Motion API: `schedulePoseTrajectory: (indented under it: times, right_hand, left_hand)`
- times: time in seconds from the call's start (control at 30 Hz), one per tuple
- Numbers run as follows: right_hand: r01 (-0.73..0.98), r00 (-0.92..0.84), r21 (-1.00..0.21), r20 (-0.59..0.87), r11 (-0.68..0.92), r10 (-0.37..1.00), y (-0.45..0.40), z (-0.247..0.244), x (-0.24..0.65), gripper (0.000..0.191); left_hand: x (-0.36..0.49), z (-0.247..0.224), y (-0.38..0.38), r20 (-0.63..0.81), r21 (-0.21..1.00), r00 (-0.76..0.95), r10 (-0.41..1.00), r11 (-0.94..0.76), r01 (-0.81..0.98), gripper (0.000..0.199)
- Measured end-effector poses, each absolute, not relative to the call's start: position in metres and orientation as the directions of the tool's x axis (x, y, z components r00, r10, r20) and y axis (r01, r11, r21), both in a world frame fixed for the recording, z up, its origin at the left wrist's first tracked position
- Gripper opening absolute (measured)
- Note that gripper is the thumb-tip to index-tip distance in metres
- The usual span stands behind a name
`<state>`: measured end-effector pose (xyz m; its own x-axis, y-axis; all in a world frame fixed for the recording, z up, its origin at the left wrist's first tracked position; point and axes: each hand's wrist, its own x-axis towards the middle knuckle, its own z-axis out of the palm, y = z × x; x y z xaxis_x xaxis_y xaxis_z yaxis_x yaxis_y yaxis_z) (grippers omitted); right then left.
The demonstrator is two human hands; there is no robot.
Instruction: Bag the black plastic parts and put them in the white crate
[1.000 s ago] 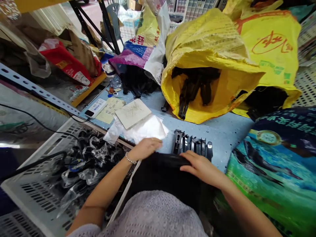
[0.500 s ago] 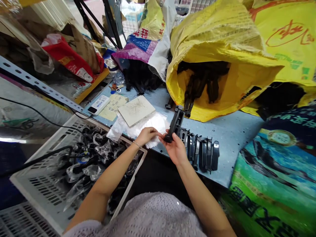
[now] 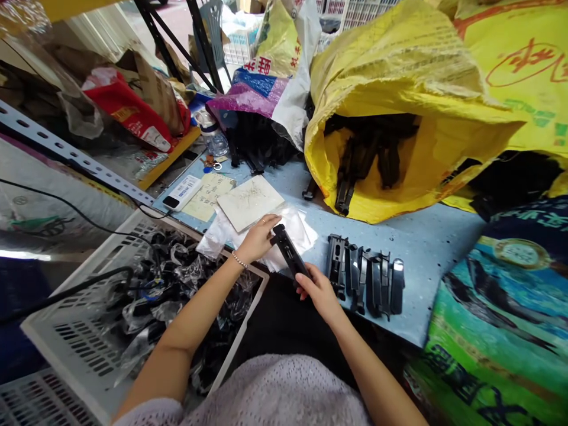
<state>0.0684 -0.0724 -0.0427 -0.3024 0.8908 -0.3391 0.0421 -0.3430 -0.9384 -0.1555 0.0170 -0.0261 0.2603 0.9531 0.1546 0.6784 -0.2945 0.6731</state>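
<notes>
Holding one black part (image 3: pixel 287 251) in right hand (image 3: pixel 318 293) | left hand (image 3: pixel 256 239) on plastic sheet (image 3: pixel 296 228)

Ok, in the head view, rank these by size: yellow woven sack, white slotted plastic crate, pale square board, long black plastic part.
Yellow woven sack
White slotted plastic crate (nearer the camera, so unsure)
Then pale square board and long black plastic part, too alike to rank

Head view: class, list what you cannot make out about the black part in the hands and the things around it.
Head view:
- Black part: lower end hidden by the right hand.
- Parts in the yellow sack: lower ones hidden by its folds.
- Bagged parts: shapes blurred by plastic.
- Note: writing too small to read.
</notes>
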Motion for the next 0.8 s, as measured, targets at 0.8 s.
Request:
schedulePoseTrajectory:
  times: [0.8]
  right_hand:
    - [0.678, -0.673, -0.289, 0.124, 0.676, 0.729, -0.010, 0.004, 0.171, 0.048]
  left_hand:
    - [-0.344, 0.006, -0.185, -0.460, 0.435, -0.058, 0.886, 0.282, 0.855, 0.039]
